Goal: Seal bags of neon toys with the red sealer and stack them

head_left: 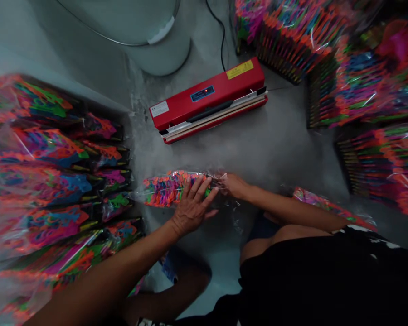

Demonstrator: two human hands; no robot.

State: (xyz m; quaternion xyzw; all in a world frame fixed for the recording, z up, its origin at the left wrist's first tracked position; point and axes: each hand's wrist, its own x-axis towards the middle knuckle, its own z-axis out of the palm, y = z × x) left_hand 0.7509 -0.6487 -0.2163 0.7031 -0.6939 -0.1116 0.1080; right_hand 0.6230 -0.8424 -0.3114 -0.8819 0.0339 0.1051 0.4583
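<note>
A clear plastic bag (163,190) packed with a row of small colourful plastic pieces lies on the grey floor in the middle of the view. My left hand (193,203) rests on top of the bag, palm down and fingers spread. At the bag's right end, my right hand (233,184) grips the loose, crumpled plastic; its fingertips are partly hidden by the film. Just beyond the bag sits a red heat sealer (209,102) with a black handle and a small orange light on its panel.
Filled bags stand stacked at left (44,181), and more bags (347,86) line the right side. A pale bucket (159,50) with a wire handle is at the back. A black cable (221,31) runs behind the sealer. Another filled bag (326,206) lies by my right forearm.
</note>
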